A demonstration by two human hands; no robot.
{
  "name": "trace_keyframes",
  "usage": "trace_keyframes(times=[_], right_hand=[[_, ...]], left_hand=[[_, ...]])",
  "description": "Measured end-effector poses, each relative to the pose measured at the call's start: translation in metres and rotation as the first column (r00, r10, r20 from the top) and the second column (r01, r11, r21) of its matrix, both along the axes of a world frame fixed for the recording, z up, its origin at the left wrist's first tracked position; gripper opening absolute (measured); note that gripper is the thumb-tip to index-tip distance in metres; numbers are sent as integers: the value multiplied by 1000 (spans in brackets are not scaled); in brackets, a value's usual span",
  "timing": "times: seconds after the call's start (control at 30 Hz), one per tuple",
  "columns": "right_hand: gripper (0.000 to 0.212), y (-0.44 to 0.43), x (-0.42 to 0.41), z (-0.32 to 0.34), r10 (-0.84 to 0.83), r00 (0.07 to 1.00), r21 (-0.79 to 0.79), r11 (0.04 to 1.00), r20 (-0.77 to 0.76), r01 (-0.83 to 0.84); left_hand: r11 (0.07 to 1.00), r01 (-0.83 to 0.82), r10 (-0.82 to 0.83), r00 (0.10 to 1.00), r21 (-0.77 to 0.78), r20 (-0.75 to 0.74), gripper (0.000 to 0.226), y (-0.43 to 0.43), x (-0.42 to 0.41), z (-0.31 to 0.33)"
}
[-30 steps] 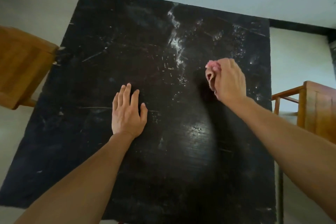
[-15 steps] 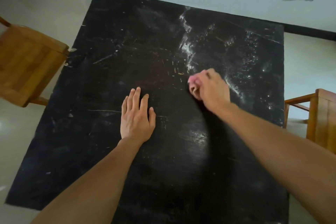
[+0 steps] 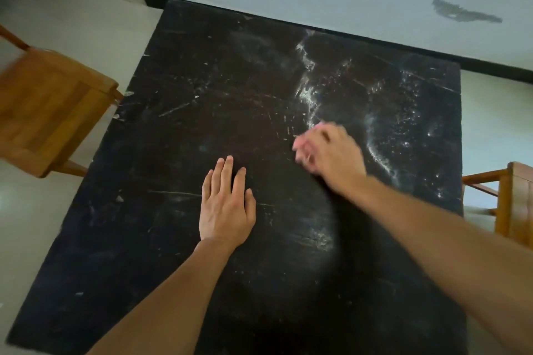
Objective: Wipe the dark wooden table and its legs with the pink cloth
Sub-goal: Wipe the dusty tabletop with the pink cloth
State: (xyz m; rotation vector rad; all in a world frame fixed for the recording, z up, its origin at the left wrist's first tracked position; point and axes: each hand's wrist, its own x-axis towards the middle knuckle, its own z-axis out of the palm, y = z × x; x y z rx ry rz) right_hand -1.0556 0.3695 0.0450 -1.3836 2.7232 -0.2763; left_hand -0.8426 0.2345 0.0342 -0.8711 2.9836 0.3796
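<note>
Wiping looked partly done on the worktop [image 3: 202, 95], early to middle at a guess. Right hand [image 3: 331, 155] was motion-blurred near the centre, its fingers [image 3: 305, 153] curled tight round the pink cloth [image 3: 298, 148]. Only a sliver of pink showed at the left of the fist. The cloth seemed down on the surface, but the blur left contact uncertain.

Left hand [image 3: 226, 204] lay palm-down and flat on the worktop, just left of the right hand and nearer the camera. Its fingers were straight and together and held nothing; it was probably bracing.

White smears [image 3: 307, 86] ran from the far edge down to the right hand. A second speckled band [image 3: 377, 153] lay to its right, so that far-right area looked unwiped. The near half showed only scratches and a dull sheen; whether it had been cleaned was unclear.

Legs were out of view, so I counted them as left to do. One chair [image 3: 49, 112] stood left of the worktop and another chair [image 3: 513, 199] right.
</note>
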Motion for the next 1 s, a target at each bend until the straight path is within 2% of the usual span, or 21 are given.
trace_keyframes(times=[0.1,0.17,0.23,0.3,0.4,0.47,0.53,0.6,0.7,0.77,0.83,0.9,0.97,1.0], right_hand=[[23,-27,-79,26,-358,934,60,932,9,356],[24,-25,-85,49,-433,901,-28,901,-12,433],[24,-12,-56,58,-375,927,-127,921,-25,369],[24,3,-7,53,-198,980,-170,966,-12,193],[23,22,52,29,115,993,-113,987,22,-112],[22,25,60,12,202,978,-106,975,41,-197],[21,17,45,1,217,976,-154,966,35,-209],[21,1,15,-5,146,989,-180,973,10,-142],[22,-34,-60,0,-144,989,-167,976,-31,137],[22,-54,-115,12,-364,931,-106,927,-22,360],[22,-69,-150,27,-477,879,-107,873,13,475],[18,-73,-137,37,-421,906,-210,884,30,418],[14,-67,-85,40,-220,974,-281,932,59,227],[15,-61,-56,37,-94,993,-259,960,65,107]], left_hand=[[1000,1,-1,1000,-1,8,51,0,1,2],[1000,4,-4,1000,10,12,50,-2,3,3],[999,26,-26,1000,19,5,47,-5,2,6],[999,26,-25,999,26,-34,41,-16,-12,11],[998,-53,54,995,16,-83,42,-52,-50,19],[995,-103,104,993,11,-58,47,-78,-76,23],[986,-165,165,986,25,-3,51,-92,-92,18],[981,-195,195,980,8,33,54,-94,-98,10],[984,-177,177,984,4,12,53,-92,-101,-1],[984,-176,176,984,14,-16,52,-92,-103,-1],[984,-176,176,984,13,-10,52,-93,-102,-3],[984,-178,178,984,15,23,53,-93,-100,-3],[983,-183,182,983,24,33,53,-93,-99,0],[982,-185,184,982,30,31,53,-93,-100,2]])
